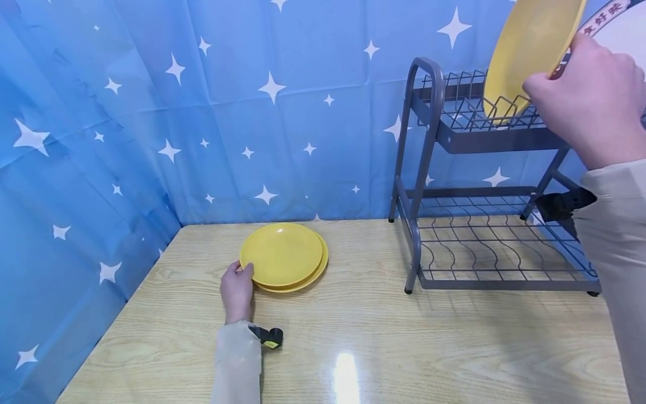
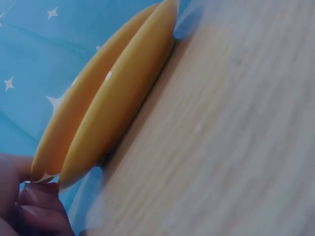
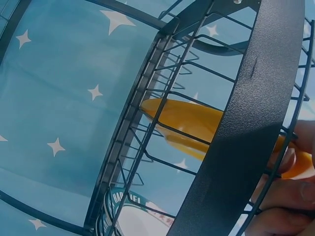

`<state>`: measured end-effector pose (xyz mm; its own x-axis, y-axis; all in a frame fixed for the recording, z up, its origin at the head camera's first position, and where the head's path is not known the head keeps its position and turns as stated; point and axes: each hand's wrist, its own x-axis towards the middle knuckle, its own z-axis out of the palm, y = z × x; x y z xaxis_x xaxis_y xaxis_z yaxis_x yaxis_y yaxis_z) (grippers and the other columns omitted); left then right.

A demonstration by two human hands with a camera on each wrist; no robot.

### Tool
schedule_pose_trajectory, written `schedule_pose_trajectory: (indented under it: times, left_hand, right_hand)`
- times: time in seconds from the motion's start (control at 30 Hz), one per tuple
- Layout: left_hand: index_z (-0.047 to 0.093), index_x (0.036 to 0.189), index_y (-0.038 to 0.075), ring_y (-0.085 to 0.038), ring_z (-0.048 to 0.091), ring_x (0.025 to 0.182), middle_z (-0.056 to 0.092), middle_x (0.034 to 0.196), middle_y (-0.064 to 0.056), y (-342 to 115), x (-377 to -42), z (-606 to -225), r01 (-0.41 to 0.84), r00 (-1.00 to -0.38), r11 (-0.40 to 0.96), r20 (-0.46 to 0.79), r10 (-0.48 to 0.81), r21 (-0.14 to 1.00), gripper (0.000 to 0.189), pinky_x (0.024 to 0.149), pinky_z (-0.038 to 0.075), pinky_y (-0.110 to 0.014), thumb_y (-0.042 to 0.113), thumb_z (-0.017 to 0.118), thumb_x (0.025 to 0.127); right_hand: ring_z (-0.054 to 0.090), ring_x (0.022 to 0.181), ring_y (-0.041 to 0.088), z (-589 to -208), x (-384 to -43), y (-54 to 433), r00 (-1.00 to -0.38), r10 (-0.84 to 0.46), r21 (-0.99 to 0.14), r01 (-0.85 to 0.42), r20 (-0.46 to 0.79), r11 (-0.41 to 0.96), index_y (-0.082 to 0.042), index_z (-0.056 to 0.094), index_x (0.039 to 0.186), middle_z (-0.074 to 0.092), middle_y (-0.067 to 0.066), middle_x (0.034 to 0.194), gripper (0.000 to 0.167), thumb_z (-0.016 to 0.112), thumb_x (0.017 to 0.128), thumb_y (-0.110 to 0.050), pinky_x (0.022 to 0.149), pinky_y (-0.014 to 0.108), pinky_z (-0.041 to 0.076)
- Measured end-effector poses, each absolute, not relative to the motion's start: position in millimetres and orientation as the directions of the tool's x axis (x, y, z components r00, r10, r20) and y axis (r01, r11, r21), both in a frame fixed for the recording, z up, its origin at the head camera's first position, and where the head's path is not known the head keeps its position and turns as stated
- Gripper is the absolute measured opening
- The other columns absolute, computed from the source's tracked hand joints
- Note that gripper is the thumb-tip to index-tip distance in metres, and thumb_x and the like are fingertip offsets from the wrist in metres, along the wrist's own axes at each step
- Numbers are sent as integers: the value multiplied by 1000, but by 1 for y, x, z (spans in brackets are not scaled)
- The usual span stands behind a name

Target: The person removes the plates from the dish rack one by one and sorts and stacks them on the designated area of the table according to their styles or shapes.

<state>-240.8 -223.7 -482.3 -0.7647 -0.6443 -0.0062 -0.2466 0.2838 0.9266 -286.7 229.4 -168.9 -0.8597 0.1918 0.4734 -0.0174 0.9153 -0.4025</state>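
Observation:
At the upper right, my right hand (image 1: 595,95) grips a yellow plate (image 1: 530,53) by its edge. That plate stands on edge, tilted, with its lower rim among the wires of the dish rack's (image 1: 487,141) top tier. Seen from below in the right wrist view, its yellow underside (image 3: 189,120) shows through the wires. On the table, my left hand (image 1: 237,289) pinches the near left rim of the upper yellow plate (image 1: 281,252) of two. The left wrist view shows this plate's near edge raised off the lower plate (image 2: 115,105), fingers under the rim.
Behind the right hand, a white plate with a patterned, lettered rim (image 1: 623,33) stands in the rack. The rack's lower wire tier (image 1: 474,247) sits over the wooden table (image 1: 348,314). A blue star-patterned curtain (image 1: 303,129) hangs along the back and left.

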Motion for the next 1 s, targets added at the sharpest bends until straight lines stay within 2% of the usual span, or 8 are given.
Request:
schedule_pose_trajectory:
  times: [0.13, 0.23, 0.5, 0.6, 0.7, 0.77, 1.0]
  left_hand:
    - [50, 124, 2, -29, 43, 116, 50, 124, -16, -223, -239, -481, -258, -780, 300, -15, -625, 918, 43, 95, 33, -44, 26, 50, 89]
    - [51, 124, 1, -29, 42, 118, 50, 125, -16, -223, -239, -480, -274, -796, 314, -31, -604, 909, 43, 96, 32, -44, 26, 50, 89]
    - [54, 117, -1, -27, 48, 106, 54, 116, -16, -225, -239, -482, -290, -814, 317, -59, -578, 903, 39, 88, 38, -42, 26, 49, 88]
    - [58, 112, 2, -25, 52, 88, 59, 98, -13, -225, -239, -481, -310, -815, 334, -68, -575, 890, 35, 73, 42, -37, 25, 48, 88]
    - [61, 105, 4, -21, 49, 66, 57, 73, -8, -226, -240, -481, -325, -818, 349, -75, -571, 879, 30, 57, 38, -29, 23, 46, 87]
    - [61, 103, 4, -18, 47, 59, 54, 65, -5, -226, -240, -480, -328, -820, 351, -80, -566, 877, 29, 52, 36, -26, 22, 45, 87]
    - [60, 102, 4, -17, 47, 58, 53, 64, -5, -227, -240, -479, -336, -820, 353, -87, -566, 873, 28, 50, 36, -25, 21, 44, 86]
  right_hand:
    - [39, 104, 51, -169, -286, 230, -859, 195, -400, -13, 474, 916, 3, 22, 136, 37, 31, 129, 57, 35, 90, -27, 86, 59, 34]
    - [40, 104, 51, -169, -286, 229, -860, 201, -404, -6, 468, 915, 3, 21, 137, 36, 31, 130, 57, 35, 90, -27, 86, 59, 34]
    - [33, 112, 49, -170, -286, 228, -865, 207, -457, -28, 457, 889, -2, 18, 139, 34, 29, 132, 58, 36, 90, -27, 92, 62, 18]
    - [32, 112, 49, -170, -286, 228, -864, 206, -463, -35, 459, 885, -3, 17, 140, 35, 29, 132, 59, 36, 89, -27, 92, 61, 17]
    - [33, 110, 48, -171, -285, 229, -866, 204, -463, -35, 456, 886, -2, 17, 139, 34, 29, 133, 59, 35, 89, -27, 92, 60, 19]
    - [33, 109, 48, -171, -285, 229, -868, 201, -464, -37, 454, 885, -2, 17, 139, 34, 28, 133, 59, 35, 89, -27, 92, 60, 20]
    - [34, 109, 48, -171, -284, 229, -871, 201, -468, -38, 449, 883, -3, 18, 139, 34, 27, 134, 58, 35, 89, -28, 92, 59, 22]
